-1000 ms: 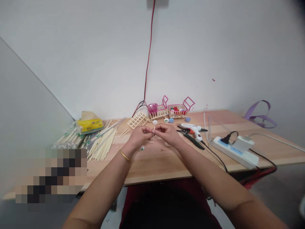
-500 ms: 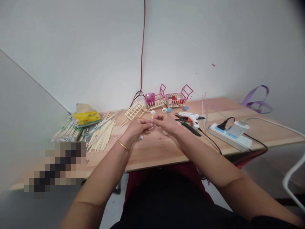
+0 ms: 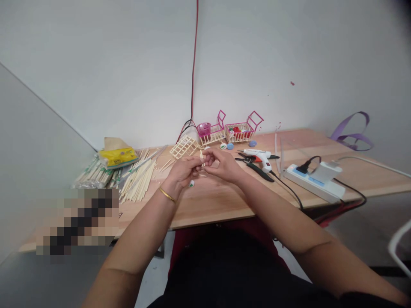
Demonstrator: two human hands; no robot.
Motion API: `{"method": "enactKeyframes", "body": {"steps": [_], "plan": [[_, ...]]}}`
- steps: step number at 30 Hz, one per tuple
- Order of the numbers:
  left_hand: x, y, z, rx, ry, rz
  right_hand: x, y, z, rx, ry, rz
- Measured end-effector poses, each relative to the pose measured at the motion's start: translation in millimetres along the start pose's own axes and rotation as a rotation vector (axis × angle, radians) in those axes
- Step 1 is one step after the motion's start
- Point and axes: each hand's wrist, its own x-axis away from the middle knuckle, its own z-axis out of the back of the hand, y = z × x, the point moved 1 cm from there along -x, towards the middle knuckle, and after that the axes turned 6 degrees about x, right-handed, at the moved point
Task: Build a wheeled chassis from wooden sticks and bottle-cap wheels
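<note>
Over the middle of the table, my left hand (image 3: 185, 171) pinches a short pale wooden stick (image 3: 202, 157) between thumb and fingers. My right hand (image 3: 224, 164) meets it from the other side, its curled fingers closed at the same stick. Part of the stick is hidden by the fingertips. Just behind the hands lies a lattice frame of glued sticks (image 3: 183, 146), tilted on the table. Below my left fingers, a white and green bottle cap (image 3: 192, 183) rests on the wood.
Two small stick carts with pink handles, one a basket cart (image 3: 239, 131), stand against the wall. A glue gun (image 3: 261, 157) and pliers (image 3: 260, 172) lie right, before a power strip (image 3: 313, 183). Loose sticks (image 3: 138, 182) and a yellow tissue pack (image 3: 118, 156) are left.
The short stick now shows upright between my hands. My right hand has turned, its fingers spreading along the stick. The view has shifted slightly.
</note>
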Motion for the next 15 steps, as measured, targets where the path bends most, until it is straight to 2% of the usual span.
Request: {"method": "enactKeyframes", "body": {"steps": [8, 13, 15], "plan": [[1.9, -0.8, -3.0, -0.017, -0.008, 0.0, 1.2, -0.5, 2.2, 0.026, -0.006, 0.021], [2.0, -1.7, -4.2, -0.04, 0.031, -0.057, 1.0, -0.2, 1.8, 0.016, -0.029, -0.043], [1.6, -2.0, -4.1, -0.053, 0.044, -0.093, -0.1, 0.3, 2.1, -0.06, -0.029, -0.085]]}}
